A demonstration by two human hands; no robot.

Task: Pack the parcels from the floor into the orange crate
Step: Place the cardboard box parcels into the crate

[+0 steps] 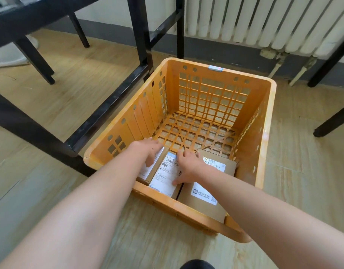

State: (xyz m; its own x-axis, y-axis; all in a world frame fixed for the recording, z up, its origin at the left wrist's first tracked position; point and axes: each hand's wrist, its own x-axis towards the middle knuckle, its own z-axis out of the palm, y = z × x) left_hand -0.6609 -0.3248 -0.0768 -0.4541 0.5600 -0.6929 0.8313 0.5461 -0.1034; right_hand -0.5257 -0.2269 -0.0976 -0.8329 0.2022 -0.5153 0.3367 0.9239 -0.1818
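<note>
Crate: orange crate (270, 105) on floor.
Parcels: three boxes against crate's near wall.
Left hand (147, 150): flat, open, on left parcel (147, 171).
Right hand (188, 164): fingers spread, pressing middle parcel (165, 179).

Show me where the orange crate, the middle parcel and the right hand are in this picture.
orange crate (221, 98): head view, on its far lattice wall.
middle parcel (164, 176): head view, on its white shipping label.
right hand (186, 164): head view, on the back of the hand, resting on that parcel.
</note>
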